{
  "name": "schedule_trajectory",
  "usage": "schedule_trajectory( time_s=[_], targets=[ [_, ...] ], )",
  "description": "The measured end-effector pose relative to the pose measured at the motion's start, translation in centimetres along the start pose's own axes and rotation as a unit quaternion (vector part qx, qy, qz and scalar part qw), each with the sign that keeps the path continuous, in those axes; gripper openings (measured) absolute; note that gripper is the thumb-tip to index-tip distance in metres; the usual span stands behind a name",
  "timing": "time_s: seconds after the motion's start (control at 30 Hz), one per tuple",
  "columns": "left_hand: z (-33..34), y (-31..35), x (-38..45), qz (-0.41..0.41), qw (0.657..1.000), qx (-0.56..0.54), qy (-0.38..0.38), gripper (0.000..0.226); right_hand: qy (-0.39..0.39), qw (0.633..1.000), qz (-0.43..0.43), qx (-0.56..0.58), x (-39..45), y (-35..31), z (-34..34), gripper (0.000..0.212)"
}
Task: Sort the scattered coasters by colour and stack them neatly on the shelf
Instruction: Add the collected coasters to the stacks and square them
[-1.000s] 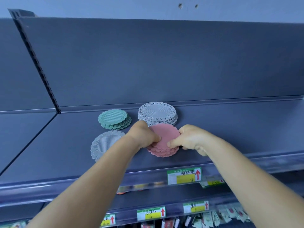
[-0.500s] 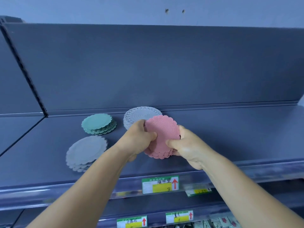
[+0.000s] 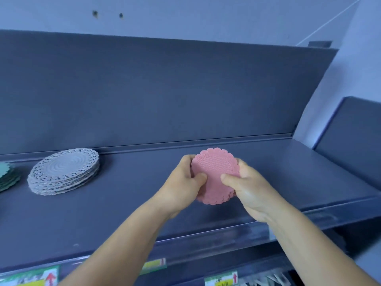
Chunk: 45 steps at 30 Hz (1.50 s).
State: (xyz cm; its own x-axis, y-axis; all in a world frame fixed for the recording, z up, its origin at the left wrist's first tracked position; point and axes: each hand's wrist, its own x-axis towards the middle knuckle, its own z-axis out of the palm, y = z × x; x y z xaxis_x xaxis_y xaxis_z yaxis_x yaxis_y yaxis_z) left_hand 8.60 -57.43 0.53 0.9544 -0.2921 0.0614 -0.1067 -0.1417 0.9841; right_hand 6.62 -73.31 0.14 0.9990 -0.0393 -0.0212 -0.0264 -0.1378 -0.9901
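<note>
A stack of pink scalloped coasters (image 3: pixel 214 168) is held tilted above the dark blue shelf (image 3: pixel 123 182), near its middle. My left hand (image 3: pixel 183 182) grips the stack's left edge and my right hand (image 3: pixel 247 186) grips its right edge, thumbs on top. A stack of pale grey lace-edged coasters (image 3: pixel 64 171) rests on the shelf to the left. At the far left edge a green coaster stack (image 3: pixel 7 176) is partly cut off.
The shelf's back panel (image 3: pixel 165 89) rises behind. The shelf ends at the right (image 3: pixel 350 182), beside another dark unit (image 3: pixel 354 137). Price labels (image 3: pixel 221 279) hang on the lower shelf rail.
Both hands lifted the pink stack off the shelf and carried it to the right. The view turned right, so the grey and green stacks slid left and the flat grey stack left the frame.
</note>
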Motion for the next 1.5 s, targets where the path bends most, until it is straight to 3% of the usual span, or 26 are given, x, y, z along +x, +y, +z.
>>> schedule_trajectory(
  time_s=[0.2, 0.43, 0.77, 0.9, 1.23, 1.5],
  targets=[
    [8.0, 0.7, 3.6, 0.07, 0.997, 0.016, -0.02, 0.034, 0.039, 0.997, -0.051, -0.036, 0.7, 0.5, -8.6, 0.043],
    [12.9, 0.1, 6.7, 0.09, 0.992, 0.078, -0.041, 0.035, 0.062, 0.995, -0.051, -0.06, 1.6, 2.3, -13.1, 0.05],
    [13.4, -1.1, 8.1, 0.103, 0.986, 0.086, -0.094, 0.036, 0.073, 0.994, -0.031, -0.071, 1.8, 3.2, -13.1, 0.073],
    [13.2, -1.7, 8.4, 0.101, 0.988, 0.085, -0.081, 0.032, 0.103, 0.991, -0.031, -0.085, 1.7, 3.4, -12.9, 0.07],
    [14.4, -2.0, 8.9, 0.131, 0.977, 0.143, -0.084, 0.032, 0.065, 0.983, -0.014, -0.168, 1.8, 3.7, -14.4, 0.057],
    [15.0, -1.5, 9.3, 0.095, 0.977, 0.185, -0.051, 0.034, 0.032, 0.974, -0.028, -0.222, 2.7, 3.6, -16.3, 0.056]
  ],
)
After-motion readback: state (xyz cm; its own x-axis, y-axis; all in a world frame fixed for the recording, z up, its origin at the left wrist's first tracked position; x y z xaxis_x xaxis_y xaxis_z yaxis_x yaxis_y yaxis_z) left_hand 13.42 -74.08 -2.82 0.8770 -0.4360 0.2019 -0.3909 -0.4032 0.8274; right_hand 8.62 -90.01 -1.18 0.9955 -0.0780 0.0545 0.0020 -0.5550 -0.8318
